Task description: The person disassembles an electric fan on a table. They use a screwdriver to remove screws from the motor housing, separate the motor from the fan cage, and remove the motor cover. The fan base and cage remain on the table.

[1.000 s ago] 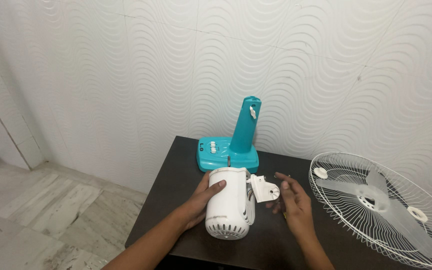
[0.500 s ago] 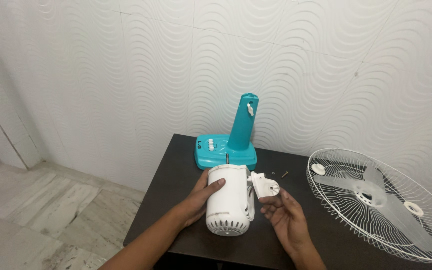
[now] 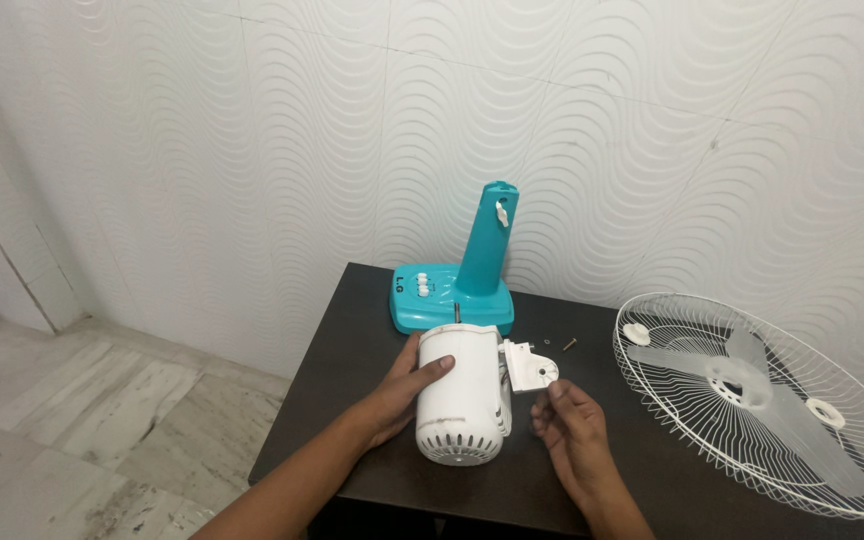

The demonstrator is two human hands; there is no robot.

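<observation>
Since a second ago, the right hand (image 3: 570, 425) has drawn in from a spread reach and now sits curled just under the white pivot bracket (image 3: 530, 366), its grip pinched at the bracket's lower edge; whether it truly clamps the bracket or only touches it, I cannot tell.

Taking the white fan motor housing (image 3: 460, 392) as the landmark: it stands on end on the dark table (image 3: 352, 340), vent slots toward the camera. To its left, the left hand (image 3: 400, 392) wraps its side, fingers over the top, grip closed on it. Behind it stands the teal fan base (image 3: 452, 300) with its upright neck, touching or nearly touching the housing. The bracket juts from the housing's right side. Beyond the bracket, a small screw (image 3: 569, 343) lies on the table. Well to the right, the white wire fan guard (image 3: 752, 400) lies flat with translucent blades inside.
</observation>
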